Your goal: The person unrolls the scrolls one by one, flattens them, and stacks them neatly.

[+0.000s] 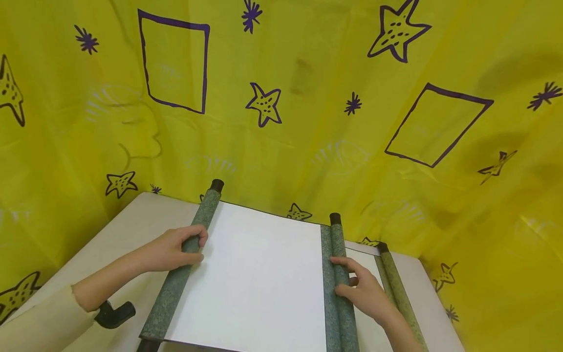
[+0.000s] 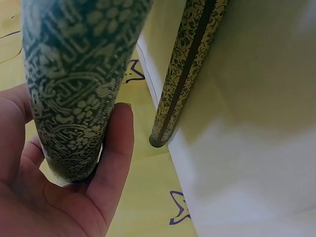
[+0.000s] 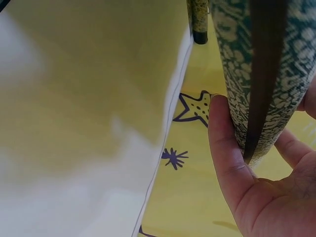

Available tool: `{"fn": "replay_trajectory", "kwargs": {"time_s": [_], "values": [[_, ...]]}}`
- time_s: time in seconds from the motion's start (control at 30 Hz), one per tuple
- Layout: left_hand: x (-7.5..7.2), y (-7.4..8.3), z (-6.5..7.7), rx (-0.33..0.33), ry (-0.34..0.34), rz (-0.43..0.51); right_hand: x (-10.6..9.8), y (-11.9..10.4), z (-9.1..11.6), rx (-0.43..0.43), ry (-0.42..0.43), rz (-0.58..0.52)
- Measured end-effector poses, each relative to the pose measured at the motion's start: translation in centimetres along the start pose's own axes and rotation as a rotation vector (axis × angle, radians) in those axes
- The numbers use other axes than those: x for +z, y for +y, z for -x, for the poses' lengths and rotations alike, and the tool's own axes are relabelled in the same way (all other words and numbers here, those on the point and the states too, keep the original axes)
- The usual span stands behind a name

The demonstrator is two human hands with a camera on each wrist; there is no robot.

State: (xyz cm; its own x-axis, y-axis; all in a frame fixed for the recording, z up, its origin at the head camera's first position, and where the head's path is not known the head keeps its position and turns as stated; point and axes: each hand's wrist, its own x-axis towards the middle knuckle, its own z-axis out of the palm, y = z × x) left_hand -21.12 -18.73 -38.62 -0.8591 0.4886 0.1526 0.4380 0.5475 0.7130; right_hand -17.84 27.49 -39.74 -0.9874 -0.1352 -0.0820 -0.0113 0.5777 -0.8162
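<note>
A hanging scroll lies partly unrolled, its blank white sheet [image 1: 259, 278] stretched between two green patterned rolls with black end knobs. My left hand [image 1: 169, 252] grips the left roll [image 1: 169, 298], fingers over it and thumb on the near side. In the left wrist view the left hand [image 2: 54, 207] curls round that roll [image 2: 74, 94], whose brocade shows pale flowers and lines. My right hand [image 1: 365, 288] holds the right roll [image 1: 347, 322] between thumb and fingers. From the right wrist view, the right hand [image 3: 261, 192] wraps the roll [image 3: 232, 69], which bears a dark lengthwise strip.
A second scroll with an olive-gold roll [image 1: 402, 288] lies partly under the first, at the right. Both are on a pale tabletop [image 1: 145, 215]. Yellow cloth [image 1: 290, 156] printed with purple stars and frames rises behind and around it. A black curved piece [image 1: 115, 315] juts from the left wrist.
</note>
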Motion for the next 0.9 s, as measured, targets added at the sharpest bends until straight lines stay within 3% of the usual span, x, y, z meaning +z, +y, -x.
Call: {"fn": "replay_trajectory", "kwargs": {"time_s": [0.3, 0.6, 0.9], "values": [[-0.43, 0.0, 0.1, -0.027, -0.016, -0.03, -0.38, -0.28, 0.24, 0.003, 0.009, 0.014], [-0.68, 0.06, 0.44, 0.001, -0.008, -0.041, -0.71, 0.04, 0.33, -0.016, 0.003, 0.01], [-0.81, -0.29, 0.55, -0.013, -0.03, -0.048, -0.93, 0.02, 0.65, 0.001, 0.023, 0.025]]}}
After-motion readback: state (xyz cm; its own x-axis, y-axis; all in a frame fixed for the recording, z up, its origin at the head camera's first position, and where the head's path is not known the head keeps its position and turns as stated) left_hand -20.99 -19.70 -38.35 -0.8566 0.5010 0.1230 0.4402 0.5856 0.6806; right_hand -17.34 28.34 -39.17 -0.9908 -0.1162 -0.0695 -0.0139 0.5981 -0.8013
